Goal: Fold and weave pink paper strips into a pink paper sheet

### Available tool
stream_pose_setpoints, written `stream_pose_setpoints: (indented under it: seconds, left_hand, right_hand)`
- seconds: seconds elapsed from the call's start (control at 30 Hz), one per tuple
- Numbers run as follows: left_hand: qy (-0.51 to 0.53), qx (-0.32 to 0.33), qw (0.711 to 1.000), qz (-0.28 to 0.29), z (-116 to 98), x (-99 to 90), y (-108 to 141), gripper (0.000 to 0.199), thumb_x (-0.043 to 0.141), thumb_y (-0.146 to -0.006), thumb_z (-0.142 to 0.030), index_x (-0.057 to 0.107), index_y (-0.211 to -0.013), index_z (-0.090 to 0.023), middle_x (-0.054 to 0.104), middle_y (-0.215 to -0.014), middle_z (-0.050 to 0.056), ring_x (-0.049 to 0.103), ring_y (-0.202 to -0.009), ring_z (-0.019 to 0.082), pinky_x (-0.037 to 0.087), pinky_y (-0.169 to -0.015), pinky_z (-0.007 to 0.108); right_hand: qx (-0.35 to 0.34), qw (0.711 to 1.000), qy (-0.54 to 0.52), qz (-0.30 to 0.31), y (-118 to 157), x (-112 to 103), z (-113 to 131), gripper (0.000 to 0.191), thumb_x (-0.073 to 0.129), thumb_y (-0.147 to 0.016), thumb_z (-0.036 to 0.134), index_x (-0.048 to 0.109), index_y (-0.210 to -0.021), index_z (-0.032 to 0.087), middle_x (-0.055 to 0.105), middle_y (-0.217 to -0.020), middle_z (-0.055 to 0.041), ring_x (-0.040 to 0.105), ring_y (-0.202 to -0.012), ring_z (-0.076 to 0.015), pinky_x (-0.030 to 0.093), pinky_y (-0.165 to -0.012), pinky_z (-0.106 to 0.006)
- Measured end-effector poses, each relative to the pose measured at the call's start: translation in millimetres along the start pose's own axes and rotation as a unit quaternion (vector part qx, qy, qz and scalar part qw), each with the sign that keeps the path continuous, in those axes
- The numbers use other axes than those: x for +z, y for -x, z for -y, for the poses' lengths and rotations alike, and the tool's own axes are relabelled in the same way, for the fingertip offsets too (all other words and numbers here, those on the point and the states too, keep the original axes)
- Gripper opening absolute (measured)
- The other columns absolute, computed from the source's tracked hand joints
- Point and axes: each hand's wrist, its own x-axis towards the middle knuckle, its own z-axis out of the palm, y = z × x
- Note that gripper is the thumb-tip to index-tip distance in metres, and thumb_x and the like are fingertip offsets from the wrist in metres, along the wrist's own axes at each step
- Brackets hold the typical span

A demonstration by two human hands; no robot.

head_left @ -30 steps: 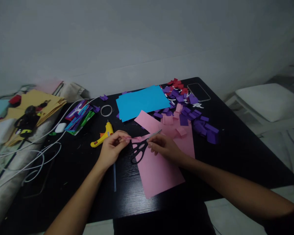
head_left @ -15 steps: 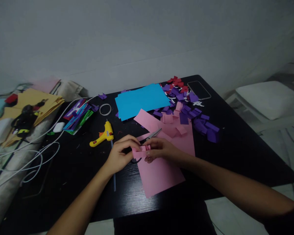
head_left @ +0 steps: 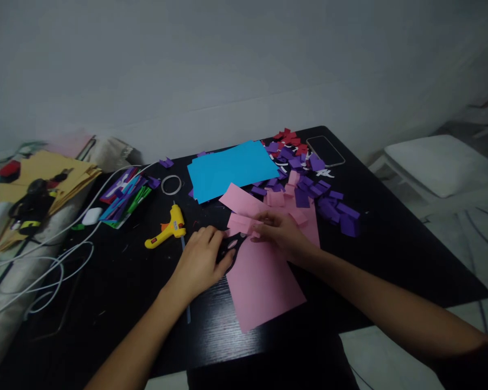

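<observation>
My left hand (head_left: 205,255) closes its fingers and thumb around the black handles of the scissors (head_left: 239,242). The scissor blades are hidden behind paper and my right hand. A pink folded paper piece (head_left: 241,223) is pinched in the fingers of my right hand (head_left: 283,233), just above the handles. Below both hands lies a large pink paper sheet (head_left: 264,292). Another pink strip (head_left: 244,200) rests past my fingers, close to a stack of blue sheets (head_left: 232,170).
A yellow glue gun (head_left: 168,227) and a tape ring (head_left: 171,185) lie to the left. Purple paper pieces (head_left: 329,208), red scraps (head_left: 287,136) and a phone (head_left: 326,150) are at the right. White cables (head_left: 65,260) loop across the left side. A white stool (head_left: 427,165) stands beside the table.
My left hand has let go of the pink paper and taken hold of the scissors handles. The right hand has moved slightly up and right with the pink piece.
</observation>
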Motion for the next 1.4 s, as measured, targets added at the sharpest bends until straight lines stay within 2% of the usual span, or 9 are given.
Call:
stream_pose_setpoints:
  seconds: [0.17,0.33,0.5,0.63,0.8,0.9,1.0,1.2,1.4]
  left_hand:
    - [0.023,0.015,0.999,0.023,-2.2,-5.9,3.1,0.028,0.061,-0.096,-0.027,0.061,-0.122,-0.017,0.063,-0.100,0.010,0.061,-0.088,0.029,0.049,-0.077,0.043]
    - [-0.004,-0.002,1.000,0.029,0.9,-3.9,4.5,0.022,0.069,-0.093,-0.032,0.061,-0.107,-0.017,0.063,-0.098,0.009,0.060,-0.085,0.028,0.049,-0.075,0.042]
    - [-0.064,0.003,0.998,0.009,-3.0,4.9,1.7,0.018,0.063,-0.098,-0.034,0.061,-0.097,-0.016,0.064,-0.090,0.010,0.062,-0.083,0.029,0.051,-0.076,0.043]
    - [-0.089,0.020,0.996,0.001,-1.1,7.6,1.9,0.017,0.061,-0.099,-0.032,0.061,-0.093,-0.016,0.066,-0.086,0.010,0.065,-0.078,0.028,0.053,-0.071,0.041]
    - [0.009,-0.035,0.999,-0.023,12.9,1.9,6.9,0.019,0.053,-0.104,-0.036,0.058,-0.108,-0.018,0.072,-0.091,0.009,0.073,-0.077,0.026,0.054,-0.064,0.034]
    - [0.081,-0.089,0.991,-0.051,20.6,-4.7,7.6,0.022,0.052,-0.104,-0.038,0.056,-0.113,-0.019,0.073,-0.099,0.009,0.073,-0.083,0.025,0.055,-0.071,0.035]
    - [0.168,-0.119,0.978,-0.043,23.7,-10.7,6.0,0.020,0.054,-0.101,-0.038,0.060,-0.108,-0.020,0.072,-0.096,0.005,0.070,-0.082,0.022,0.052,-0.073,0.033]
    - [0.222,-0.108,0.969,0.017,16.0,-19.0,3.1,0.025,0.065,-0.094,-0.044,0.065,-0.089,-0.020,0.060,-0.080,0.000,0.057,-0.072,0.018,0.042,-0.066,0.029]
    - [0.203,-0.094,0.974,0.039,10.5,-22.6,5.9,0.028,0.071,-0.088,-0.044,0.056,-0.094,-0.021,0.055,-0.090,0.001,0.054,-0.077,0.019,0.043,-0.068,0.030]
  right_hand:
    - [-0.047,0.999,-0.001,-0.001,-1.9,-2.3,8.5,0.034,0.092,-0.070,0.041,0.071,-0.086,0.020,0.070,-0.084,-0.0006,0.071,-0.084,-0.0176,0.063,-0.090,-0.039]
    - [-0.068,0.997,0.004,-0.033,-1.3,-4.0,14.7,0.032,0.090,-0.073,0.040,0.071,-0.091,0.021,0.071,-0.090,-0.0016,0.071,-0.087,-0.0174,0.062,-0.092,-0.039]
    - [-0.057,0.997,-0.022,-0.038,-4.0,-6.8,14.5,0.031,0.090,-0.073,0.038,0.071,-0.090,0.021,0.073,-0.091,-0.0020,0.071,-0.087,-0.0166,0.062,-0.092,-0.038]
    - [-0.085,0.996,0.010,-0.041,-6.4,-10.5,19.3,0.030,0.088,-0.076,0.041,0.073,-0.091,0.021,0.073,-0.093,-0.0024,0.071,-0.086,-0.0164,0.063,-0.087,-0.035]
    - [-0.148,0.985,0.000,-0.090,-8.4,-13.4,26.7,0.030,0.090,-0.073,0.042,0.074,-0.087,0.021,0.073,-0.088,-0.0014,0.070,-0.086,-0.0164,0.063,-0.089,-0.035]
    - [-0.171,0.978,-0.010,-0.117,-9.5,-13.3,25.8,0.029,0.091,-0.074,0.043,0.075,-0.086,0.021,0.073,-0.087,-0.0015,0.070,-0.087,-0.0168,0.062,-0.091,-0.036]
    - [-0.178,0.976,-0.031,-0.122,-10.6,-12.9,23.0,0.031,0.092,-0.072,0.040,0.074,-0.090,0.022,0.074,-0.086,-0.0005,0.071,-0.086,-0.0166,0.063,-0.091,-0.037]
    - [-0.196,0.973,-0.047,-0.114,-10.1,-11.9,21.6,0.029,0.092,-0.074,0.033,0.070,-0.089,0.023,0.075,-0.083,0.0011,0.072,-0.083,-0.0158,0.063,-0.088,-0.037]
    - [-0.202,0.973,-0.046,-0.104,-9.8,-11.6,20.4,0.027,0.091,-0.076,0.033,0.070,-0.089,0.023,0.075,-0.083,0.0011,0.073,-0.083,-0.0159,0.063,-0.089,-0.039]
